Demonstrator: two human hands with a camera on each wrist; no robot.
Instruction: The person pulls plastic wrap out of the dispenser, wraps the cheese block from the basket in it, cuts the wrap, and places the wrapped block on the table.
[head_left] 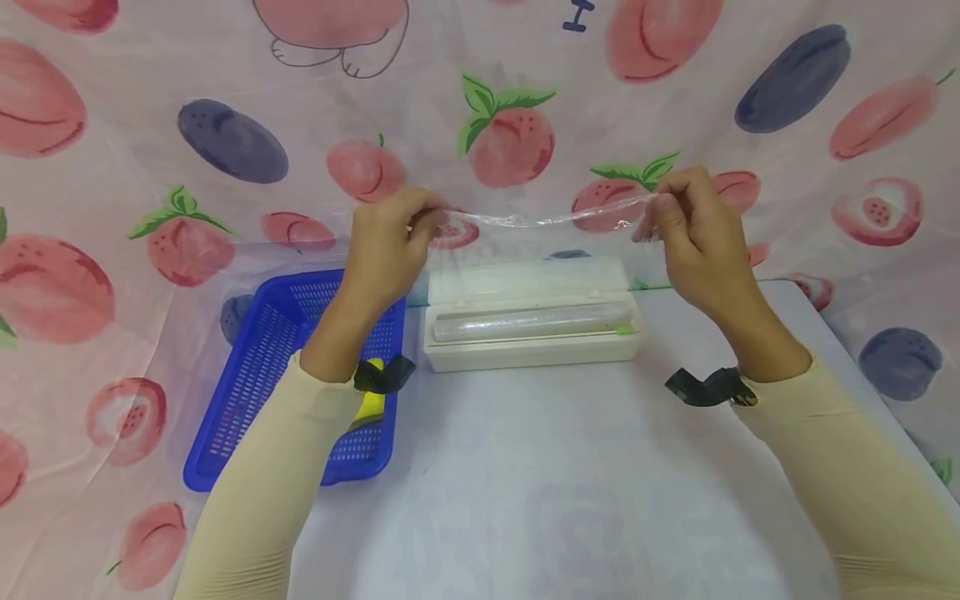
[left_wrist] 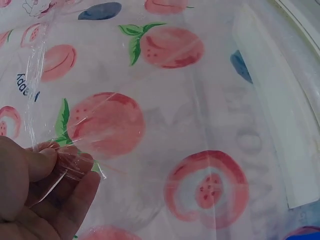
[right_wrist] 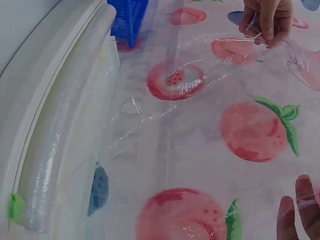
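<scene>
A clear sheet of plastic wrap hangs stretched between both hands, its upper edge sagging slightly. My left hand pinches one end between thumb and fingers, and in the left wrist view the film bunches at the fingertips. At the other end, my right hand pinches the film; only some of its fingers show in the right wrist view. Below and between the hands sits a white wrap box with its lid raised. Inside lies the wrap roll, with a small green piece at the box's right end.
Left of the box stands a blue plastic basket, partly behind my left forearm. It holds a yellow item, mostly hidden. The white table runs up to a fruit-printed cloth behind.
</scene>
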